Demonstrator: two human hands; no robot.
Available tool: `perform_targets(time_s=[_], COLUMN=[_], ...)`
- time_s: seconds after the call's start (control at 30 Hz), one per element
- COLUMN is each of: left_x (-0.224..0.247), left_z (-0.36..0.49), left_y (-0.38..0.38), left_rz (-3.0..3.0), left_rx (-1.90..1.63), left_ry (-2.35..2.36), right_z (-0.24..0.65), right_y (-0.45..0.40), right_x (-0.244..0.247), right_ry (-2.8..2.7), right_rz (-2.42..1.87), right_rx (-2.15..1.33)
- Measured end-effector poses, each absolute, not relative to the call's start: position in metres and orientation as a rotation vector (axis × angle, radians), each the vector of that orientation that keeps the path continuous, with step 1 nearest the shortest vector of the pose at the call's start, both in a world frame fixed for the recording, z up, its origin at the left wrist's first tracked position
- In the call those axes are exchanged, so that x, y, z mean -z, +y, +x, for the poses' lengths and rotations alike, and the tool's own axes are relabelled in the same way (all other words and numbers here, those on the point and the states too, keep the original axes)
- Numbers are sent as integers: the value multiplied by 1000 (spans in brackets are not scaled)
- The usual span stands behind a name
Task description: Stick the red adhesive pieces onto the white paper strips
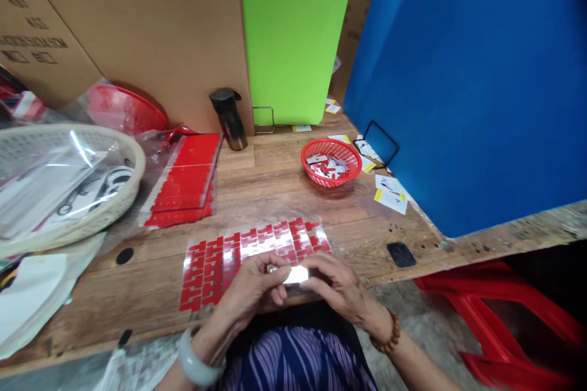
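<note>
Between both hands, near the table's front edge, is a small shiny silver piece (pixel 297 275). My left hand (pixel 257 284) pinches its left end, and my right hand (pixel 337 287) grips its right end between thumb and fingers. Just behind the hands lies a clear sheet with rows of red stickers (pixel 232 256), partly covered by my left hand. A red basket (pixel 331 180) holding small silver and white pieces sits further back. To the left is a stack of red sticker sheets (pixel 188 177).
A large white basket (pixel 132 189) of bagged parts stands at the left. Behind are a dark bottle (pixel 230 122), cardboard (pixel 183 30), a green board (pixel 293 36) and a blue board (pixel 468 91). A red stool (pixel 486 311) is at the lower right.
</note>
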State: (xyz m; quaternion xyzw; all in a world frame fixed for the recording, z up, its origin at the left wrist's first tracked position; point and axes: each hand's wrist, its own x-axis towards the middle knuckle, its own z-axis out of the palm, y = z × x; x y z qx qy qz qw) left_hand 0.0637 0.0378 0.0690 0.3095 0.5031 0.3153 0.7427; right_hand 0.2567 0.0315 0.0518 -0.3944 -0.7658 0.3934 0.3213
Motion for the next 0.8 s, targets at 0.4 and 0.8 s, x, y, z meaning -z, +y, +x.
perform_targets(time_s=[0.4, 0.8], left_x=[-67, -41], left_z=[84, 133], left_y=[64, 92], left_rz=[555, 755], left_rx=[-894, -988], left_ry=[1172, 1172], right_z=[291, 276], right_y=[53, 64], right_x=[-40, -32], right_ry=[-1732, -1897], right_rz=[-1598, -1675], right_rx=[-787, -655])
